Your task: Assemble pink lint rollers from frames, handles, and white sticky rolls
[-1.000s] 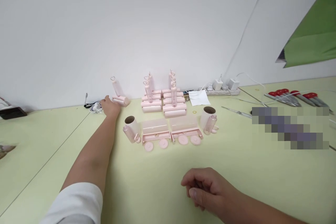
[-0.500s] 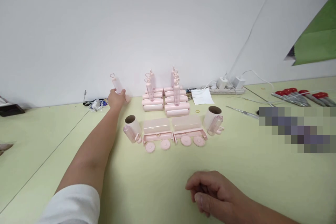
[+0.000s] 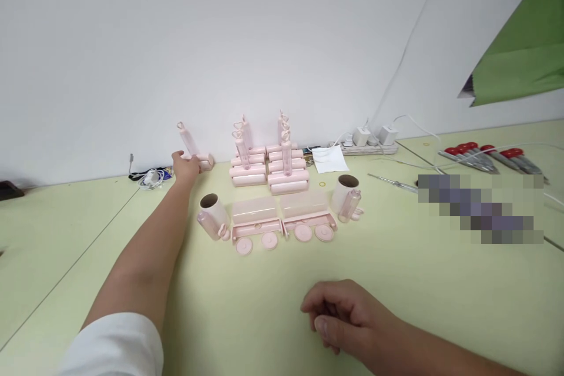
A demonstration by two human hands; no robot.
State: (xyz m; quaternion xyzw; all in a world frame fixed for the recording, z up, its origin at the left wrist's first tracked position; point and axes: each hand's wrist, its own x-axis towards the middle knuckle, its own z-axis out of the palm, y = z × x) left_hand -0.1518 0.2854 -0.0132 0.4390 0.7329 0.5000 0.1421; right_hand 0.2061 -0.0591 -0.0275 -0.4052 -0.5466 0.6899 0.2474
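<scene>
My left hand [image 3: 186,167] is stretched out to the back left, its fingers closed around the base of a pink lint roller [image 3: 205,161]. That roller's clear pink handle with a heart-shaped loop points upward near the wall. My right hand [image 3: 341,317] hovers over the front of the table, fingers loosely curled, the thumb apart and nothing visible in it. Assembled pink lint rollers [image 3: 288,179] stand in two columns at the back centre. In front of them lie translucent covers [image 3: 304,204], pink trays [image 3: 257,229] and round pink end caps [image 3: 269,240].
Two white paper rolls [image 3: 346,194] flank the parts, each beside a clear pink bottle-shaped handle [image 3: 350,205]. A power strip [image 3: 374,148] with chargers runs along the wall. Tweezers [image 3: 393,182] and red-handled tools [image 3: 467,155] lie to the right. A coiled white cable [image 3: 151,179] sits back left.
My left hand has moved from the roller's handle down to its base, and the roller now rests lower, near the wall. My right hand keeps its loose curl. The view has shifted slightly.
</scene>
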